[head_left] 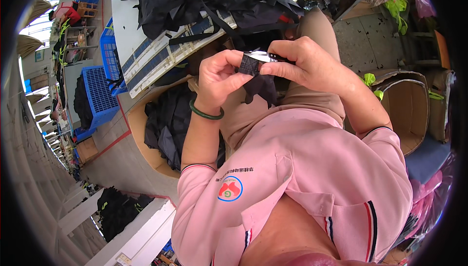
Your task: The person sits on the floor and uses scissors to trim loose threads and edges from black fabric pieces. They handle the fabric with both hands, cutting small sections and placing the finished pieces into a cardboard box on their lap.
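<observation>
My left hand (217,77) pinches a black webbing piece (249,64) with cross stitching between thumb and fingers. From the webbing a black fabric flap (262,89) hangs over my lap. My right hand (298,63) is closed around small thread snips (280,58), whose silver blade lies against the webbing's upper edge. Its thumb comes close to the webbing too. The fingers hide part of the snips' handle. Both hands are held above my lap, just in front of the table edge.
A heap of black fabric pieces with straps (195,2) covers the worktable (146,66) ahead. Left of my legs stands a cardboard box (141,129) of black fabric; blue crates (100,88) lie beyond. Another open cardboard box (404,110) is at the right.
</observation>
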### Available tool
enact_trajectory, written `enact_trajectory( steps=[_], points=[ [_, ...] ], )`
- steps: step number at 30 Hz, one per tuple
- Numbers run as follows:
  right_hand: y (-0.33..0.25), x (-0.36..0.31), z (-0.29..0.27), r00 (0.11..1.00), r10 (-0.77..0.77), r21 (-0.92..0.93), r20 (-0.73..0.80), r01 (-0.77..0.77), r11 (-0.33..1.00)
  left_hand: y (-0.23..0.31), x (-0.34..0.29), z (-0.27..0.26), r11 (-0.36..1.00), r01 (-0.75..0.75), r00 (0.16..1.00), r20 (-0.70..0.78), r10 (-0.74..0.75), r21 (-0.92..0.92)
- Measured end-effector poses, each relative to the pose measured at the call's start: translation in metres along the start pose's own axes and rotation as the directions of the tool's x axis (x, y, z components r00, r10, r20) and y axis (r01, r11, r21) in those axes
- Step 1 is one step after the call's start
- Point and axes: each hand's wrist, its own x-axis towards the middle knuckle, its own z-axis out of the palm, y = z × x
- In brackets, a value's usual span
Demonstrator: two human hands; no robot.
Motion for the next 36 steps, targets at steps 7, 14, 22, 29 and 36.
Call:
enact_trajectory(
  steps=[7,14,22,29,36],
  points=[
    [0.003,-0.003,-0.005,0.996,0.050,0.118,0.080,-0.059,0.991,0.012,0.004,-0.003,0.992,0.120,0.992,0.035,-0.119,-0.031],
    [0.001,-0.003,-0.011,0.986,-0.055,0.031,0.158,0.051,0.998,0.021,0.016,-0.022,0.947,0.308,0.913,0.308,-0.267,-0.093],
    [-0.003,-0.001,-0.008,0.953,-0.090,-0.054,0.291,0.111,0.992,0.021,0.025,-0.027,0.846,0.534,0.730,0.509,-0.456,-0.008],
    [-0.003,0.000,-0.005,0.946,-0.077,-0.084,0.315,0.109,0.991,0.023,0.022,-0.026,0.829,0.560,0.696,0.534,-0.480,0.015],
    [-0.010,0.002,-0.004,0.931,-0.073,-0.042,0.357,0.094,0.995,0.021,0.022,-0.025,0.822,0.567,0.672,0.546,-0.500,0.056]
  ],
)
